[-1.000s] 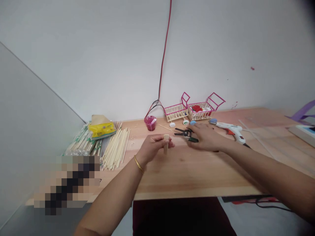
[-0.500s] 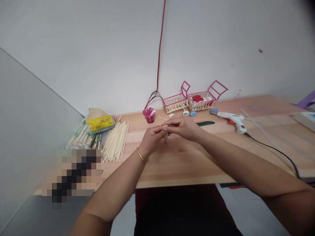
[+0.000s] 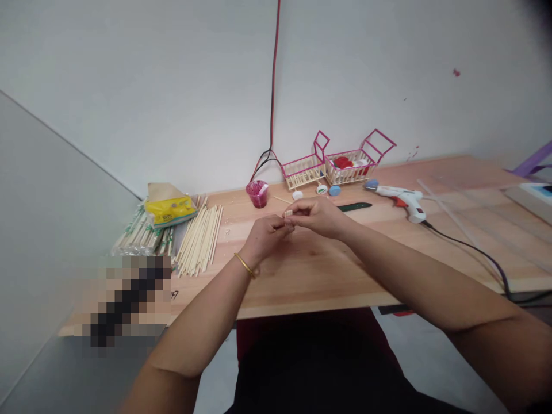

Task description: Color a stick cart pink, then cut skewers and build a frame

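Observation:
My left hand [image 3: 264, 237] and my right hand [image 3: 317, 215] meet above the middle of the wooden table [image 3: 302, 287]. Between their pinched fingertips is a small bundle of pale wooden sticks [image 3: 288, 213], its ends showing side by side. The fingers cover most of the bundle. Behind my right hand lie a dark green knife-like tool [image 3: 356, 206] and a white round cap [image 3: 297, 195]. To the left of my left hand is a loose pile of pale sticks [image 3: 200, 241].
Two small stick carts with pink rims [image 3: 304, 167] [image 3: 351, 167] stand by the wall. A pink-stained cup [image 3: 257, 194], a yellow packet [image 3: 170, 211] and bagged sticks [image 3: 137, 233] are further left. A white glue gun [image 3: 409, 201] with a cable lies right, near a clear sheet [image 3: 478, 224].
The view has shifted slightly, so the table items appear higher and a little left. The bundle between my fingers has tilted, and less of its length shows below them.

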A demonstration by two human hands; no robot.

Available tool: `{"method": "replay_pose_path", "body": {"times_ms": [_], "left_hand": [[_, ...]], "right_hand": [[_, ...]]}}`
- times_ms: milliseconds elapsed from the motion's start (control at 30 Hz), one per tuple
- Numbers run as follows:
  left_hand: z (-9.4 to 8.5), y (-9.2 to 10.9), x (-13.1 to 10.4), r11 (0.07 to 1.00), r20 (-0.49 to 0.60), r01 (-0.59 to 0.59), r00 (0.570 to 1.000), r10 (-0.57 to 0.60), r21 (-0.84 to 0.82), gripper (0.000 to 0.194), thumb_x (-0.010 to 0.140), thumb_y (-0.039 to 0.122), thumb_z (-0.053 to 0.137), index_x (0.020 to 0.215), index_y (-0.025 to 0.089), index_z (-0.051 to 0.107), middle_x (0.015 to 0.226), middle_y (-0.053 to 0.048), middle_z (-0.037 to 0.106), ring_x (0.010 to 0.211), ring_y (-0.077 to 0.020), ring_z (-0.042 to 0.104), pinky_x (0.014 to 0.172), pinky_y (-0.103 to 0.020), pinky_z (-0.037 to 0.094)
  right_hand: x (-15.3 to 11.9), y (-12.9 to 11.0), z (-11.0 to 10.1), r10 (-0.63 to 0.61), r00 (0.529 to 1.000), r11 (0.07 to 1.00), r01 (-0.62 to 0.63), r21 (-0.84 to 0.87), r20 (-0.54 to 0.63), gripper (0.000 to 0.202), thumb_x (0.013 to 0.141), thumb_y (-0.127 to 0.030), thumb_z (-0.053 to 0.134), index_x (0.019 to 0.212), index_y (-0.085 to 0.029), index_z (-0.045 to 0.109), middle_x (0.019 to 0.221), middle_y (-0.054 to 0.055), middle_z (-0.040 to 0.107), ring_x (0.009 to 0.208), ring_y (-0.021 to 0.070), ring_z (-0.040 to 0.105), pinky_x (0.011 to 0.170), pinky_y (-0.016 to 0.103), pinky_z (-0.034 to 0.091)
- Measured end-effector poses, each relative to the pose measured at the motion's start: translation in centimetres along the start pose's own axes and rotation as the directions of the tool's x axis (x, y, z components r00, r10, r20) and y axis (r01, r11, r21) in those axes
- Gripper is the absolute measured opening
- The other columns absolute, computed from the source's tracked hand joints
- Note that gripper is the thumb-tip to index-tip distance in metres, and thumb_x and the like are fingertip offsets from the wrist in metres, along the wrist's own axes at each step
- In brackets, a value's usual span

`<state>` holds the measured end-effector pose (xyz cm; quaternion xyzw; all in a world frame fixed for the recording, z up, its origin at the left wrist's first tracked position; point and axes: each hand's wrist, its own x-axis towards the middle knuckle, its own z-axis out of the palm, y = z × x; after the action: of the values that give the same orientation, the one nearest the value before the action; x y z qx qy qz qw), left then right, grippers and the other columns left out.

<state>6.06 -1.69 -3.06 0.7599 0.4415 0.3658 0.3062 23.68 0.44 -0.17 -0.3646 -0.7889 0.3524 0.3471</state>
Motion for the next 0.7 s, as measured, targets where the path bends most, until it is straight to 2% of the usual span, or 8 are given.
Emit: {"method": "replay_pose_path", "body": {"times_ms": [100,433,567,700], "left_hand": [[0.02,0.25,-0.1,0.998,0.018,0.009,1.0,-0.01,0.062,0.017,0.078,0.025,0.061,0.064,0.016,0.067,0.064,-0.001,0.061,0.063,-0.0118,0.052,0.061,-0.023,0.038],[0.0,0.21,-0.05,0.988,0.071,0.068,0.994,-0.078,0.136,0.012,0.073,0.024,0.066,0.069,0.014,0.07,0.06,0.001,0.059,0.058,-0.0106,0.049,0.057,-0.023,0.033],[-0.11,0.13,-0.15,0.987,0.105,0.041,0.993,-0.058,0.158,0.013,0.075,0.024,0.064,0.068,0.014,0.069,0.063,0.0,0.061,0.06,-0.0109,0.051,0.058,-0.022,0.034],[-0.14,-0.03,-0.27,0.989,0.135,0.032,0.989,-0.052,0.145,0.016,0.077,0.027,0.062,0.072,0.015,0.071,0.066,-0.002,0.065,0.062,-0.012,0.053,0.058,-0.022,0.036]], "right_hand": [[-0.24,0.08,-0.14,0.004,0.998,1.0,-0.004,-0.002,0.061,0.023,0.076,-0.039,0.064,0.074,-0.016,0.068,0.068,0.002,0.067,0.064,0.0135,0.056,0.059,0.024,0.041],[-0.61,-0.01,-0.29,-0.053,0.996,0.991,0.06,-0.116,0.067,0.021,0.08,-0.034,0.06,0.077,-0.015,0.069,0.063,0.0,0.061,0.061,0.0112,0.051,0.057,0.022,0.035],[-0.62,0.49,-0.17,-0.088,0.992,0.986,0.099,-0.131,0.09,0.022,0.08,-0.035,0.061,0.071,-0.016,0.068,0.061,-0.001,0.06,0.058,0.0103,0.049,0.055,0.022,0.033],[-0.61,0.59,-0.24,-0.123,0.985,0.984,0.138,-0.117,0.124,0.022,0.081,-0.035,0.06,0.071,-0.017,0.068,0.068,0.0,0.065,0.064,0.0114,0.054,0.06,0.022,0.036]]}}
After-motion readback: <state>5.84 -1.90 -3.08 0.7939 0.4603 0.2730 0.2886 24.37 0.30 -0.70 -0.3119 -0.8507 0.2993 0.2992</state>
